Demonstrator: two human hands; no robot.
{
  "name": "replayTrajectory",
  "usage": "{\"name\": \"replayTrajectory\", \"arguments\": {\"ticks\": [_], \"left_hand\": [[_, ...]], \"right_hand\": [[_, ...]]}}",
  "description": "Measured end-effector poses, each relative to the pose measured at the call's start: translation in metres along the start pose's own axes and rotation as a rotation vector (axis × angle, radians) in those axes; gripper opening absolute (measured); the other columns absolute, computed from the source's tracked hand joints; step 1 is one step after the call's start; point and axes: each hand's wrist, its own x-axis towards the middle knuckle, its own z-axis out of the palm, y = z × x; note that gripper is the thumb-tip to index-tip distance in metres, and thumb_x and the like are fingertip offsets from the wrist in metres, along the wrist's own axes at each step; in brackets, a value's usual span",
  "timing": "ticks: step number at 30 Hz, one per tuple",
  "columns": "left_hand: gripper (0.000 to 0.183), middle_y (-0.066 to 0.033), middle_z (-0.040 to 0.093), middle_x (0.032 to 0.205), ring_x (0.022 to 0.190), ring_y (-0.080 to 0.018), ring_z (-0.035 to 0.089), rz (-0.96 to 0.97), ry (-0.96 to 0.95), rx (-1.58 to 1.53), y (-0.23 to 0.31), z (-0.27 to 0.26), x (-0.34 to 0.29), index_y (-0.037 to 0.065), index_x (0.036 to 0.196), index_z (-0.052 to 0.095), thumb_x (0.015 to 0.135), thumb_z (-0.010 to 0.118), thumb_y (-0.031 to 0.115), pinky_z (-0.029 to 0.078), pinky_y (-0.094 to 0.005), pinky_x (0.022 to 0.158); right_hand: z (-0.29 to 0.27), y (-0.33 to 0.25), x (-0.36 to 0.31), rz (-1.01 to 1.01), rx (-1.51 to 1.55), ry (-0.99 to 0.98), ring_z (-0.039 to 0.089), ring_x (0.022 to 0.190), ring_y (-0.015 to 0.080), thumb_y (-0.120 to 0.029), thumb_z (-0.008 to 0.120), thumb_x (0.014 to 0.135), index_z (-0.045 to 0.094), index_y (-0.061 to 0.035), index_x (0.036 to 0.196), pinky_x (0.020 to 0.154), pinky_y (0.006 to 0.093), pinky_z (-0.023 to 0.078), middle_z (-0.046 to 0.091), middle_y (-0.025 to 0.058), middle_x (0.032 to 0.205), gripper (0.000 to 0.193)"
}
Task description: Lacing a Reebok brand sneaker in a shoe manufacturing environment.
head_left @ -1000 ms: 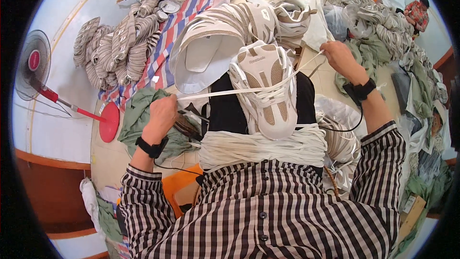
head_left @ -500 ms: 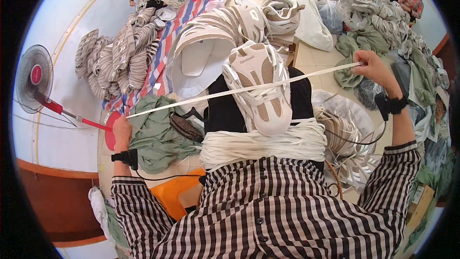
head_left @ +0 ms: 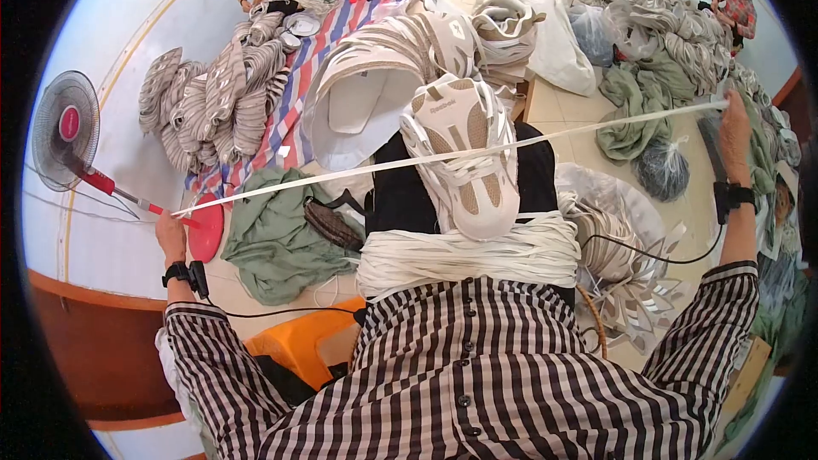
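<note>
A long white shoelace [head_left: 358,172] is stretched taut between my hands, crossing over a beige and white shoe upper [head_left: 468,132] on my lap. My left hand [head_left: 171,234] is closed on one end, out by the fan's red base. My right hand [head_left: 734,132] pinches the other end, far out to the right and a little higher. The shoe upper lies toe toward me, partly laced across its middle. Below its toe, a thick bundle of white shoelaces [head_left: 469,260] rests across my lap.
Stacked shoe uppers [head_left: 366,60] curve beyond my knees, with more piles [head_left: 226,94] at far left. A fan [head_left: 64,123] stands at left, near green cloth [head_left: 277,247]. An orange stool [head_left: 298,349] is by my left side. Two people sit farther off.
My hands have moved farther apart, left hand outward to the left and right hand outward to the right, drawing out more of the shoelace between them. The shoe upper stays on my lap.
</note>
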Motion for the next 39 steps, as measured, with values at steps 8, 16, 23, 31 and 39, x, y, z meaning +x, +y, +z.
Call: {"name": "replayTrajectory", "arguments": {"ticks": [8, 16, 23, 31, 39], "left_hand": [[0.009, -0.0226, 0.059, 0.078, 0.079, -0.0426, 0.055, -0.240, -0.139, 0.005, -0.027, 0.002, -0.023, 0.000, 0.079, 0.055, 0.079, 0.048, 0.005, 0.043, -0.0509, 0.072], [0.014, -0.0227, 0.061, 0.077, 0.075, -0.0416, 0.059, -0.231, -0.044, 0.066, -0.034, -0.020, -0.047, -0.002, 0.077, 0.057, 0.079, 0.046, 0.008, 0.046, -0.0484, 0.071], [0.019, -0.0234, 0.065, 0.086, 0.084, -0.0408, 0.061, -0.443, -0.206, 0.091, -0.032, -0.035, -0.062, -0.002, 0.085, 0.064, 0.078, 0.049, 0.007, 0.048, -0.0474, 0.076], [0.019, -0.0228, 0.064, 0.083, 0.079, -0.0407, 0.061, -0.339, -0.118, 0.137, -0.058, -0.025, -0.080, -0.003, 0.085, 0.063, 0.076, 0.050, 0.007, 0.047, -0.0480, 0.073], [0.011, -0.0093, 0.062, 0.072, 0.060, -0.0124, 0.059, -0.442, -0.123, -0.819, 0.075, -0.055, -0.017, -0.001, 0.091, 0.060, 0.084, 0.054, 0.005, 0.047, -0.0256, 0.055]], "right_hand": [[-0.027, 0.122, -0.050, 0.145, -0.482, -0.298, 0.058, 0.094, 0.0416, -0.008, 0.044, 0.090, 0.054, -0.0034, 0.119, 0.077, 0.0473, 0.046, 0.062, 0.0232, 0.103, 0.031], [-0.046, 0.162, -0.076, 0.184, -0.459, -0.230, 0.058, 0.089, 0.0397, -0.004, 0.045, 0.086, 0.055, -0.0037, 0.115, 0.072, 0.0452, 0.045, 0.062, 0.0207, 0.098, 0.031], [-0.061, 0.191, -0.091, 0.398, -0.315, -0.213, 0.057, 0.074, 0.0285, -0.008, 0.048, 0.089, 0.057, -0.0040, 0.114, 0.062, 0.0392, 0.044, 0.061, 0.0138, 0.086, 0.027], [-0.066, 0.200, -0.100, 0.617, 0.080, -0.096, 0.055, 0.062, 0.0162, -0.013, 0.050, 0.094, 0.059, -0.0031, 0.116, 0.055, 0.0319, 0.044, 0.060, 0.0074, 0.075, 0.025], [-0.027, -0.075, -0.049, 0.438, 1.013, -0.250, 0.063, 0.082, 0.0123, -0.009, 0.054, 0.090, 0.058, -0.0002, 0.117, 0.074, 0.0257, 0.050, 0.066, 0.0058, 0.095, 0.028]]}}
